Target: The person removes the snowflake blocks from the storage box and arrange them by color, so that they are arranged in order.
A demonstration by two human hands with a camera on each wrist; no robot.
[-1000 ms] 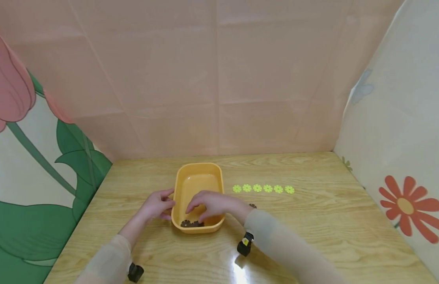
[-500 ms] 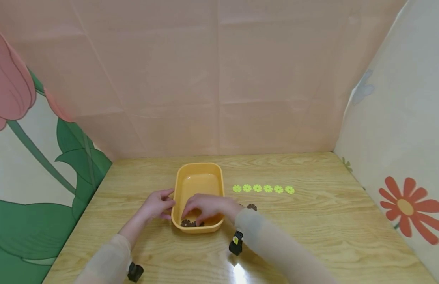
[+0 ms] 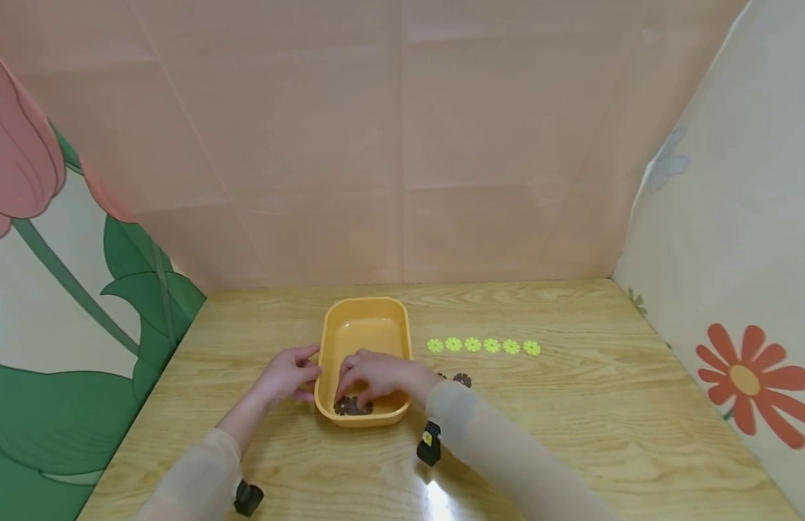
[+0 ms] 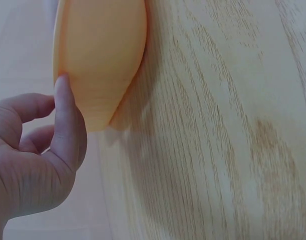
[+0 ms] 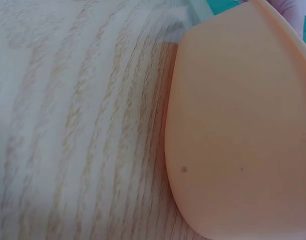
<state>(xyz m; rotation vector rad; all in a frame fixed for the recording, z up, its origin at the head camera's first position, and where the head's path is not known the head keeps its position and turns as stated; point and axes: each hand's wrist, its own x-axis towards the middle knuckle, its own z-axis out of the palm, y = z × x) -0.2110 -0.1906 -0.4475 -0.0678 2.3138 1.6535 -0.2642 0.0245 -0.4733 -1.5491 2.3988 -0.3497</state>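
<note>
On the wooden table stands a yellow-orange plastic basin (image 3: pixel 374 307). Several dark brown flower-shaped discs (image 3: pixel 352 408) lie at its near end. My right hand (image 3: pixel 379 374) reaches down over its right wall, thumb and fingertips apart and touching the brown discs. Against the basin's left wall (image 4: pixel 105 55) my left hand (image 3: pixel 290 374) rests its fingertips at the rim, from outside. In the right wrist view the basin's outer wall (image 5: pixel 238 125) hides the right hand's fingers. A row of yellow-green flower-shaped discs (image 3: pixel 482 346) lies right of the basin.
More brown flower discs (image 3: pixel 463 380) lie on the table beyond the right forearm, which partly hides them. A pink sheet (image 3: pixel 402 145) closes off the back. Printed flower panels (image 3: pixel 734 217) bound both sides.
My right hand has shifted left and down within the basin onto the brown discs, which have moved slightly and bunched together. The left hand stays where it was.
</note>
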